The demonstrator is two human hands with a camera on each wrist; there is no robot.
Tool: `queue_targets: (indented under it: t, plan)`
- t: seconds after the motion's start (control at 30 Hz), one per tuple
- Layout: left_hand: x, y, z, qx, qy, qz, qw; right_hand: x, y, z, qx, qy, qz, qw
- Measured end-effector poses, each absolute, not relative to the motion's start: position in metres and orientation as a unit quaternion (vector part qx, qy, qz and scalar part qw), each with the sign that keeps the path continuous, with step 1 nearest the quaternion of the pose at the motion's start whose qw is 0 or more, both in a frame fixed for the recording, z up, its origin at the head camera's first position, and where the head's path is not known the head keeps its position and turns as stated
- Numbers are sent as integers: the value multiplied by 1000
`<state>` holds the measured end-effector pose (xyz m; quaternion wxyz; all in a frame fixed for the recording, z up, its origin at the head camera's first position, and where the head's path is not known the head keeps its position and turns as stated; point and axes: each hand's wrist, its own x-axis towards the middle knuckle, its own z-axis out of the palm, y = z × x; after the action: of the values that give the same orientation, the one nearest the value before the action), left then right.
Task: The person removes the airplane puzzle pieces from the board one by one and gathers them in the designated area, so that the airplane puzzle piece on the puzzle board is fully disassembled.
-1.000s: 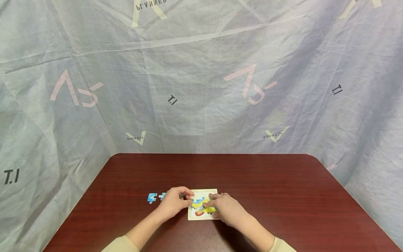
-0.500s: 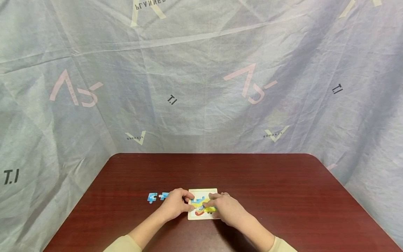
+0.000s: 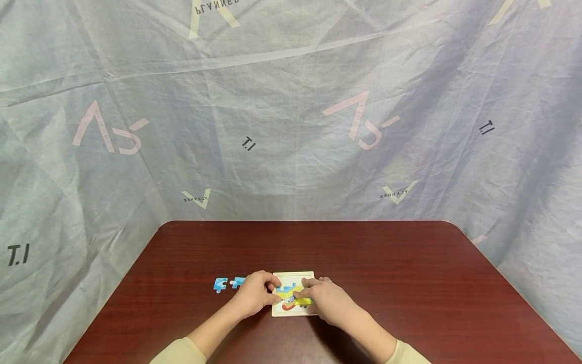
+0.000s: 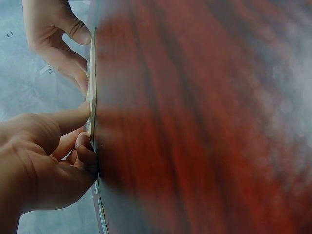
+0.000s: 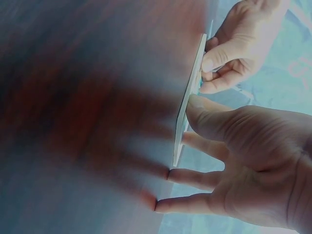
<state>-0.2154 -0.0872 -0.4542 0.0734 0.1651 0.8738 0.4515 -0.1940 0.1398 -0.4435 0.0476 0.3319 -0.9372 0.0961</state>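
A square wooden tray puzzle (image 3: 293, 313) lies on the table, with blue, yellow and red picture pieces in its pale frame. My left hand (image 3: 252, 296) is at its left side, thumb and index finger set apart and touching the tray's left part. Its other fingers are curled under in the left wrist view; whether a piece is between the fingertips is hidden. My right hand (image 3: 331, 302) rests on the right part of the puzzle, fingers fairly straight. In the right wrist view its thumb (image 5: 207, 119) touches the frame, and two fingertips touch the table.
Two loose blue puzzle pieces, one farther left (image 3: 220, 285) and one beside the left hand (image 3: 237, 282), lie on the dark red table (image 3: 386, 253). A grey printed cloth (image 3: 291, 167) hangs behind the table and along both sides.
My left thumb has shifted slightly right and toward me, farther onto the tray's left edge. A blue bit beside the left fingers is hidden now. The right hand has stayed in place.
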Motion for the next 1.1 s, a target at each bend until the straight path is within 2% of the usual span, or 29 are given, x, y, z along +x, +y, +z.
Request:
queue_targets:
  t: [0.67, 1.1]
  plan:
    - [-217, -86, -458, 176, 888, 423, 35, -193, 138, -442, 313, -944, 96, 29]
    - [-216, -87, -459, 171, 855, 486, 53, -192, 139, -440, 317, -942, 100, 37]
